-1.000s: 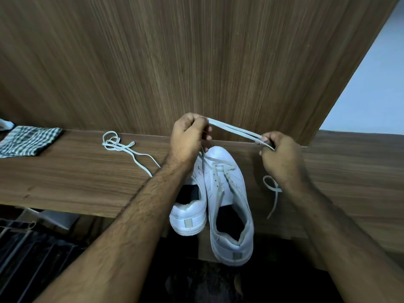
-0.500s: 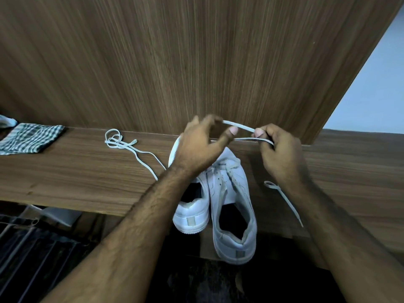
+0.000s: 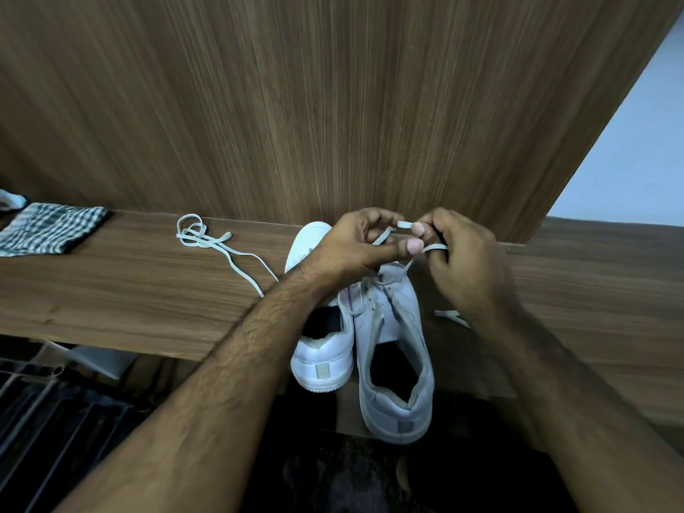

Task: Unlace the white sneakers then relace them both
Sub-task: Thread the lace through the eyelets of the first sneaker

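This looks like a home. A wood-laminate bench (image 3: 111, 290) meets a matching panel wall (image 3: 333, 105), and a folded checked cloth (image 3: 48, 235) lies there.

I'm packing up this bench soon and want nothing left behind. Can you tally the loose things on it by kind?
White sneakers: 2, the left sneaker and the right sneaker, side by side.
White laces: 2, a loose lace lying left of the shoes, and the held lace pinched by the left hand and the right hand.
Checked cloth: 1, at the far left.
Total: 5

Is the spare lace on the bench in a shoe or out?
Out: the loose lace lies coiled on the bench, left of both sneakers.
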A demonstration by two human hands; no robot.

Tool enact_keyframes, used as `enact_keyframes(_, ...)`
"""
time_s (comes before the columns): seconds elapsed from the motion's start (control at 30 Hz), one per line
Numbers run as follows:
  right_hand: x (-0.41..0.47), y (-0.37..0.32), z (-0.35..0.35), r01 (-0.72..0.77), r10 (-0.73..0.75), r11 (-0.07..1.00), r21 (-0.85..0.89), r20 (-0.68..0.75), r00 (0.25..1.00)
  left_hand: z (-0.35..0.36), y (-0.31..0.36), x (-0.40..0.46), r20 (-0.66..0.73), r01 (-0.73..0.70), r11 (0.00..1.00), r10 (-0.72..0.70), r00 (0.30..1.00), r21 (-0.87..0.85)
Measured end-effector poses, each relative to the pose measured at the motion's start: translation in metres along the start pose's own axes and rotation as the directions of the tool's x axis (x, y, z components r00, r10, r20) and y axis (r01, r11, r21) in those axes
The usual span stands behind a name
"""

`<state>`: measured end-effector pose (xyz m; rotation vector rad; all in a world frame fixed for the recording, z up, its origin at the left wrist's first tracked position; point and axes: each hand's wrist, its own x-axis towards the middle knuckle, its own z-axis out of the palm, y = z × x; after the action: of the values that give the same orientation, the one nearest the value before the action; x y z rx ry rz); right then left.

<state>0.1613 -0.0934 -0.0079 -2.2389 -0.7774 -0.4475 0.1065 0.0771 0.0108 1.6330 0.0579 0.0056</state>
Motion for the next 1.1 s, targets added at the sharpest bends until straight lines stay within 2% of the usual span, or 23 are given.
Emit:
enact_keyframes(0.17, -0.001, -0.005, 0.002, 0.025, -0.026, 0.999, -0.029, -0.008, 1.0, 0.002, 0.001, 0.001, 0.048, 0.053, 0.998, -0.051, 0.998, -0.041)
enact_keyframes(0.33, -0.001, -0.004, 0.003, 0.023, -0.023, 1.0, -0.019, -0.018, 1.0, 0.001, 0.004, -0.002, 0.063, 0.029, 0.997, -0.024, 0.998, -0.067)
enact_keyframes(0.4, -0.001, -0.004, 0.002, 0.021, -0.021, 0.999, -0.043, 0.002, 1.0, -0.003, 0.002, 0.0, -0.04, 0.022, 0.999, -0.024, 0.999, -0.037)
enact_keyframes(0.47, -0.002, -0.002, 0.002, -0.003, 0.006, 0.996, -0.087, 0.029, 1.0, -0.014, -0.005, 0.006, -0.234, 0.031, 0.983, 0.012, 0.972, 0.179)
enact_keyframes(0.53, -0.003, 0.001, 0.002, -0.069, 0.074, 0.992, -0.102, 0.046, 0.996, -0.023, -0.01, 0.009, -0.404, 0.088, 0.907, 0.096, 0.91, 0.412)
enact_keyframes(0.63, -0.004, 0.004, 0.0, -0.149, 0.152, 0.987, -0.063, 0.058, 0.987, -0.029, -0.01, 0.009, -0.5, 0.154, 0.876, 0.11, 0.859, 0.457)
enact_keyframes(0.73, -0.003, 0.005, -0.003, -0.166, 0.172, 0.984, -0.071, 0.084, 0.982, -0.028, -0.009, 0.008, -0.498, 0.214, 0.844, 0.072, 0.864, 0.492)
enact_keyframes(0.83, -0.002, 0.006, -0.001, -0.21, 0.223, 0.971, -0.118, 0.113, 0.968, -0.029, -0.009, 0.007, -0.54, 0.249, 0.814, 0.093, 0.836, 0.524)
enact_keyframes(0.93, -0.002, 0.008, 0.002, -0.215, 0.228, 0.972, -0.091, 0.164, 0.96, -0.027, -0.005, 0.009, -0.528, 0.155, 0.898, 0.096, 0.844, 0.411)
enact_keyframes(1.0, -0.002, 0.008, 0.002, -0.177, 0.181, 0.983, -0.036, 0.168, 0.969, -0.025, -0.003, 0.01, -0.46, 0.122, 0.94, 0.041, 0.887, 0.319)
enact_keyframes(1.1, -0.003, 0.002, 0.002, -0.09, 0.089, 0.996, -0.001, 0.171, 0.981, -0.017, -0.002, 0.005, -0.263, 0.15, 0.969, -0.095, 0.96, 0.195)
